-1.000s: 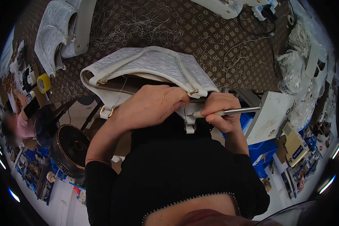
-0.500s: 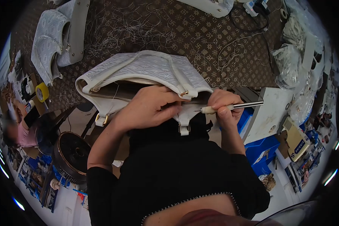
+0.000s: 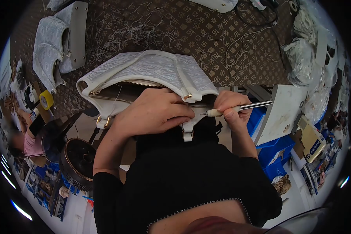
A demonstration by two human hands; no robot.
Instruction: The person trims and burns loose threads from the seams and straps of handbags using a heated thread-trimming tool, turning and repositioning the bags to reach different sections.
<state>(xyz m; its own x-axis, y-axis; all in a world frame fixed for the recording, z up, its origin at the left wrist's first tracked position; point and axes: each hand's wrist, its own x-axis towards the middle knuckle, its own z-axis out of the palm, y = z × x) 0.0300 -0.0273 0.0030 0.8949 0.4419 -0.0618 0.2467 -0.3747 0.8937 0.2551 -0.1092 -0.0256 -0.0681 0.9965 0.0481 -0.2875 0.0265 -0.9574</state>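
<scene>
Head view: reaches forward with elbows bent and forearms angled inward, gripping the near rim of the white patterned handbag [image 3: 152, 70] in the left hand [image 3: 154, 113], back upward, with fingers curled and partly hidden. Pinches a pale-handled tool [image 3: 214, 112] between thumb and bent fingers of the right hand [image 3: 234, 108], aiming its tip leftward just beside the left fingertips. Has the handbag at the near edge of the brown bench [image 3: 206, 43], opening toward the body.

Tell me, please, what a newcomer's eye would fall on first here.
Most likely the white patterned handbag, its zippered mouth gaping, at the centre of the view. Next might come the slim pointed tool in the right grip, near the bag's right end, and the tangle of pale threads strewn over the brown patterned cloth beyond.
</scene>
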